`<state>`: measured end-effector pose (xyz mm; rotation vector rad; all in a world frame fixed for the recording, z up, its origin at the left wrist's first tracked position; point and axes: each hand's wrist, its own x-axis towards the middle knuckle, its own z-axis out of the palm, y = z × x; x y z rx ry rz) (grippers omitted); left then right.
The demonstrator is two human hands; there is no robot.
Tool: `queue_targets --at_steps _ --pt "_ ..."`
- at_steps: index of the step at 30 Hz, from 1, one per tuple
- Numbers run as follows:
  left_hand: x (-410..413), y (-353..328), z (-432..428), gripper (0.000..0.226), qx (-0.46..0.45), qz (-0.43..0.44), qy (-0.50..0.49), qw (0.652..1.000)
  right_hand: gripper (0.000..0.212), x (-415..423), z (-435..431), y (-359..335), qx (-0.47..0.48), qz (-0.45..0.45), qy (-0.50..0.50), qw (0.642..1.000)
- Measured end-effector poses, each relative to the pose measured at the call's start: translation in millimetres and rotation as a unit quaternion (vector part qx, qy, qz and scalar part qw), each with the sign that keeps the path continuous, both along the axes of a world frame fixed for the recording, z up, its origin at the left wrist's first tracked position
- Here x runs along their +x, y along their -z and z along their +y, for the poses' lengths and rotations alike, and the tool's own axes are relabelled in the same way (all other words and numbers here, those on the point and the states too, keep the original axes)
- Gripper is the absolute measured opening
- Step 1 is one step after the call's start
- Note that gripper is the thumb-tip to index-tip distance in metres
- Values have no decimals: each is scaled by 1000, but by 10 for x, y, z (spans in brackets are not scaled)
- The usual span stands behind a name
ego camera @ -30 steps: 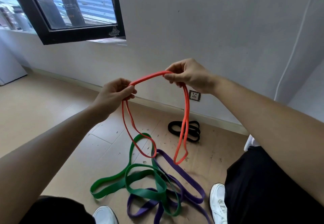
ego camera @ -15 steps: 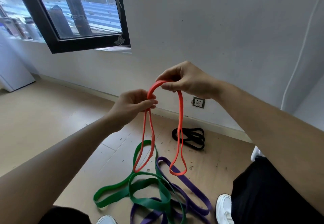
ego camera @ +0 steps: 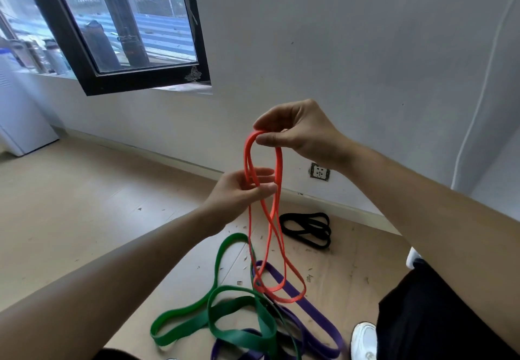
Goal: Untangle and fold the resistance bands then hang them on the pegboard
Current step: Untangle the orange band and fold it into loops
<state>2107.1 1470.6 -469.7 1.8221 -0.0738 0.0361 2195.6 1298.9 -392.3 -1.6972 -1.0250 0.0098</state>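
A thin orange resistance band (ego camera: 278, 218) hangs doubled in front of me. My right hand (ego camera: 298, 131) pinches its top fold. Just below, my left hand (ego camera: 242, 193) closes its fingers around the hanging strands. The band's lower loops dangle above the floor. Under them a wide green band (ego camera: 225, 314) and a purple band (ego camera: 315, 311) lie tangled together on the floor. A black band (ego camera: 308, 228) lies coiled by the wall. No pegboard is in view.
A black-framed window (ego camera: 126, 35) hangs open at the upper left. A wall socket (ego camera: 319, 171) sits low on the white wall. A white appliance (ego camera: 19, 123) stands at the far left. My white shoe (ego camera: 363, 340) and dark trouser leg (ego camera: 439, 317) are at the lower right.
My hands have come together, folding the orange band from a wide arc into narrow doubled loops. My left hand slid below the right. The view has tilted up a little.
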Motion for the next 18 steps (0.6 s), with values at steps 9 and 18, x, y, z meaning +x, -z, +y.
queue_targets --at_steps 9,18 --pt "102 44 -342 27 -83 -18 -54 995 21 10 -75 -61 90 58 1 994" --pt "175 101 -306 14 -28 -33 -49 998 24 164 -261 -56 95 71 31 992"
